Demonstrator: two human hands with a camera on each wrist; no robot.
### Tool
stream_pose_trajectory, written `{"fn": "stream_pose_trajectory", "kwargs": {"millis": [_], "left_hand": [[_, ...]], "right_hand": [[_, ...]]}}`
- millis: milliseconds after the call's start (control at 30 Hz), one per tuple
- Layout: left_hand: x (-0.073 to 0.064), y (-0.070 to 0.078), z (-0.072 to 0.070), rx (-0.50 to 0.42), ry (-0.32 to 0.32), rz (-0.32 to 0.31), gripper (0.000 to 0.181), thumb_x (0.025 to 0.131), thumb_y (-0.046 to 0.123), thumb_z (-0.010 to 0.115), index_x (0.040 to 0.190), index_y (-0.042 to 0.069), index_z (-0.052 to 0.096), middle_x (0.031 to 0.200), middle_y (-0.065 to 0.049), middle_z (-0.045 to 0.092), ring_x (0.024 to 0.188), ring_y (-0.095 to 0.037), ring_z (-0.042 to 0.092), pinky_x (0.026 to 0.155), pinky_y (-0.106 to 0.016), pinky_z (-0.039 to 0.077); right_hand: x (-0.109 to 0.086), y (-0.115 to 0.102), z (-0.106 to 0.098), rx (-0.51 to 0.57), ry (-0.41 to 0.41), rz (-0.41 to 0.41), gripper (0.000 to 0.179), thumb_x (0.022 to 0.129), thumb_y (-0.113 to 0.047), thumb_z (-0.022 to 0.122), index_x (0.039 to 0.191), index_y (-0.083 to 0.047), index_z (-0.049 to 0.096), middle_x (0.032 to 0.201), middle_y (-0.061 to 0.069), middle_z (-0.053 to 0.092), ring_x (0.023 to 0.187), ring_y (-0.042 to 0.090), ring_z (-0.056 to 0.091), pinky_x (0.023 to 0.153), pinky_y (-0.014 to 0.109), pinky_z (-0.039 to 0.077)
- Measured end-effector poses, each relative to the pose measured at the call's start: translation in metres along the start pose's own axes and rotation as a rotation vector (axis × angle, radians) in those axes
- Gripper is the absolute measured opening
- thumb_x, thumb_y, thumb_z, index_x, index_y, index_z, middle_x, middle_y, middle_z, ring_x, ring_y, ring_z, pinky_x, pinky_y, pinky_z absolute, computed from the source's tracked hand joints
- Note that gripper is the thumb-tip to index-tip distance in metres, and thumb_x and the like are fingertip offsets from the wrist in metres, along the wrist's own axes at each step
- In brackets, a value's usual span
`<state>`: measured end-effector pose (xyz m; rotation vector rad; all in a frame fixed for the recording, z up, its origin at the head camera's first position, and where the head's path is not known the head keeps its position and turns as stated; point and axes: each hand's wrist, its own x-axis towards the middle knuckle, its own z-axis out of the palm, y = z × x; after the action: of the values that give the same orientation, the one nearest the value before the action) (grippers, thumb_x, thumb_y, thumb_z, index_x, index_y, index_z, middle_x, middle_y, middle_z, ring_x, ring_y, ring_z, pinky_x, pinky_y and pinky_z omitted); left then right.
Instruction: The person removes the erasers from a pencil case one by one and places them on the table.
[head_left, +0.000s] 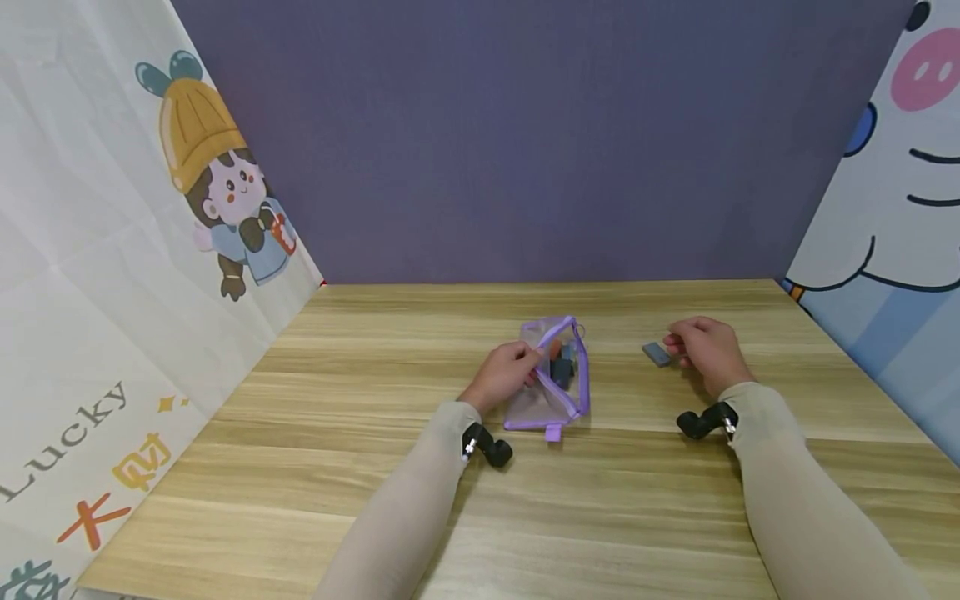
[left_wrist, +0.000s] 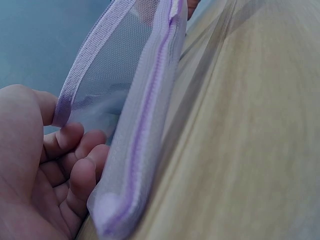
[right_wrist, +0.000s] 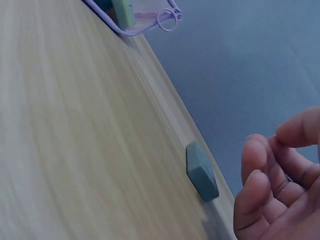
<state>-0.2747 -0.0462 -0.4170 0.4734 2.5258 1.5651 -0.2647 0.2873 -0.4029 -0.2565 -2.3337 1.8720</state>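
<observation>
The left hand [head_left: 506, 372] pinches the unzipped pouch [head_left: 536, 407], several items [head_left: 562, 372] already inside it. One block [head_left: 656, 354] (grey, apparently the only one left out) lies on the counter [head_left: 600, 508] just beside the right hand [head_left: 707, 350], whose fingers are loosely bent and hold nothing.

The left hand [left_wrist: 47, 167] pinches the end of a lilac woven band [left_wrist: 92, 55] between thumb and forefinger, the other fingers curled beneath. The band edges a sheer mesh pouch [left_wrist: 112, 75], whose netting spans the gap to a second edge, where a purple zip [left_wrist: 141, 120] runs down to a rounded corner just beside the fingertips. To the right stretches the wood-grained table [left_wrist: 255, 125], crossed by a darker streak (shadow or mesh, hard to say); behind is a blue-grey surface [left_wrist: 40, 45].
</observation>
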Motion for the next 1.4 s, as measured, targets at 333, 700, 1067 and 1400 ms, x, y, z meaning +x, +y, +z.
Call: {"fn": "stream_pose_trajectory", "kwargs": {"millis": [333,700,1067,1400], "left_hand": [[0.001,0.000,0.001,0.024,0.032,-0.007,0.029,0.101,0.034,0.056,0.084,0.012,0.064,0.080,-0.002,0.067,0.072,-0.016,0.061,0.061,-0.029,0.050],[0.005,-0.003,0.000,-0.032,0.102,-0.018,0.018,0.098,0.023,0.059,0.088,0.009,0.064,0.079,-0.005,0.065,0.068,-0.016,0.063,0.061,-0.030,0.057],[0.007,-0.004,0.001,-0.092,0.137,-0.023,0.014,0.096,0.013,0.060,0.107,0.005,0.061,0.085,-0.006,0.064,0.067,-0.016,0.063,0.058,-0.029,0.057],[0.008,-0.005,0.001,-0.064,0.129,-0.026,0.011,0.101,0.012,0.055,0.108,0.005,0.059,0.083,-0.008,0.063,0.064,-0.017,0.061,0.056,-0.029,0.055]], "right_hand": [[-0.005,-0.006,0.019,-0.035,-0.082,-0.058,0.041,0.103,-0.029,0.054,0.121,0.007,0.056,0.085,-0.003,0.069,0.077,0.009,0.065,0.061,0.026,0.054],[-0.011,-0.016,0.052,-0.100,-0.260,-0.090,0.038,0.103,-0.023,0.055,0.121,0.010,0.057,0.095,0.011,0.069,0.080,0.016,0.066,0.066,0.030,0.056],[-0.019,-0.019,0.084,-0.111,-0.359,-0.081,0.030,0.103,-0.017,0.053,0.115,0.009,0.061,0.093,0.012,0.067,0.077,0.016,0.065,0.064,0.029,0.056],[-0.019,-0.017,0.098,-0.106,-0.409,-0.089,0.024,0.099,-0.010,0.052,0.108,0.010,0.061,0.094,0.018,0.066,0.078,0.021,0.064,0.069,0.032,0.058]]}}
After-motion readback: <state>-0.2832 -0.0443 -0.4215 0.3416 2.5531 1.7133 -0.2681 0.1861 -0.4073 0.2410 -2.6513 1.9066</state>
